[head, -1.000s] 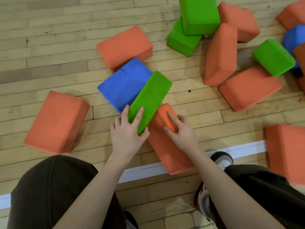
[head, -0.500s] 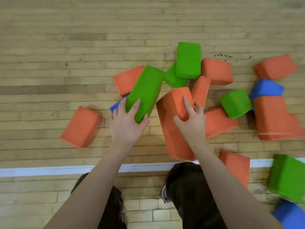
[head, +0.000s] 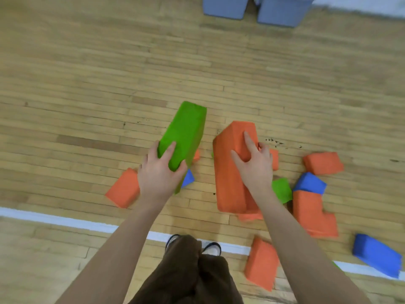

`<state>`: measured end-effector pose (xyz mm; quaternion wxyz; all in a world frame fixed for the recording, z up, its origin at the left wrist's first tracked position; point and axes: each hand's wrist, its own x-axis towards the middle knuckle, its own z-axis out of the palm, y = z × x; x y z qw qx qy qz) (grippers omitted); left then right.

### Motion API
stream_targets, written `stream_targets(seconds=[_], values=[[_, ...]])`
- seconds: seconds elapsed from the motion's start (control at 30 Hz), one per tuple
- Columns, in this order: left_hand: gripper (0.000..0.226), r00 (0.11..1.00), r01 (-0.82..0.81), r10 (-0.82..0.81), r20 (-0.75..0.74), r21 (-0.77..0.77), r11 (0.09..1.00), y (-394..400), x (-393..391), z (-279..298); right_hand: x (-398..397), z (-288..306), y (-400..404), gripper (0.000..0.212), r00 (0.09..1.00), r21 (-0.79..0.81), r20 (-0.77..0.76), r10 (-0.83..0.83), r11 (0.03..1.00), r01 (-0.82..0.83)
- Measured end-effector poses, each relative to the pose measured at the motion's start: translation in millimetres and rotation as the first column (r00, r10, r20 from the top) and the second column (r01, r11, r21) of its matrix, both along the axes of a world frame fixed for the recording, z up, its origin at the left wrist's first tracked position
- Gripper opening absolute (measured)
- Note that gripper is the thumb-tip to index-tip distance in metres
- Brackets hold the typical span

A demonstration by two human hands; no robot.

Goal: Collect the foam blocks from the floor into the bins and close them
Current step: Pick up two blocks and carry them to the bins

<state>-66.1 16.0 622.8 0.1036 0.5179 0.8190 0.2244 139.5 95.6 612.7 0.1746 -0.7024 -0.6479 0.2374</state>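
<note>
Left hand (head: 161, 175) grasps a green foam block (head: 185, 137); right hand (head: 255, 164) grasps an orange foam block (head: 230, 170); grey bins (head: 255, 7) far ahead.

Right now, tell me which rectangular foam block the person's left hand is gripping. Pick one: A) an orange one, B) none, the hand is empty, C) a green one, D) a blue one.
C: the left hand curls its fingers and thumb round the near end of the long green rectangular foam block, while the right hand holds the orange rectangular foam block.
</note>
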Motion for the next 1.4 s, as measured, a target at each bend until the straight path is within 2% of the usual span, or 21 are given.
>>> stream_targets(seconds=[0.07,0.17,0.3,0.43,0.53,0.77,1.03,1.23,1.4], values=[[0.066,0.999,-0.038,0.037,0.006,0.038,0.999,9.3,-7.5,3.8,-7.2,7.2,22.4,0.063,0.999,0.009,-0.009,0.031,0.999,-0.031],[0.072,0.992,-0.12,0.12,0.047,-0.009,0.993,33.0,-16.9,1.4,-20.8,9.9,61.5,0.065,0.997,0.022,-0.023,0.073,0.997,-0.072],[0.071,0.985,-0.169,0.169,0.032,-0.02,0.985,96.5,-27.7,-13.5,-44.2,4.3,136.8,0.064,0.992,0.017,0.016,0.128,0.992,-0.128],[0.064,0.98,-0.175,0.179,0.089,-0.056,0.983,196.8,-41.0,-20.4,-61.4,2.1,231.0,0.064,0.987,0.004,0.054,0.152,0.988,-0.153],[0.06,0.985,-0.096,0.103,0.135,-0.058,0.994,282.1,-49.6,-3.7,-64.8,13.1,298.4,0.064,0.991,-0.008,0.069,0.117,0.993,-0.117],[0.054,0.996,0.064,-0.066,0.064,0.027,0.998,454.6,-60.7,36.2,-48.2,41.1,435.3,0.065,0.997,0.022,0.08,-0.02,1.0,0.019],[0.053,0.983,0.154,-0.158,0.091,0.044,0.987,656.1,-84.1,15.4,-56.6,15.3,611.8,0.068,0.99,-0.041,0.104,-0.097,0.994,0.101],[0.054,0.99,0.108,-0.107,0.089,-0.01,0.994,817.6,-141.3,4.4,-125.5,7.3,806.4,0.066,0.998,-0.068,0.06,-0.02,0.997,0.024],[0.054,0.996,-0.029,0.031,0.078,-0.031,0.999,897.7,-197.9,14.9,-193.3,37.6,931.4,0.065,0.99,-0.018,0.07,0.126,0.992,-0.125]])
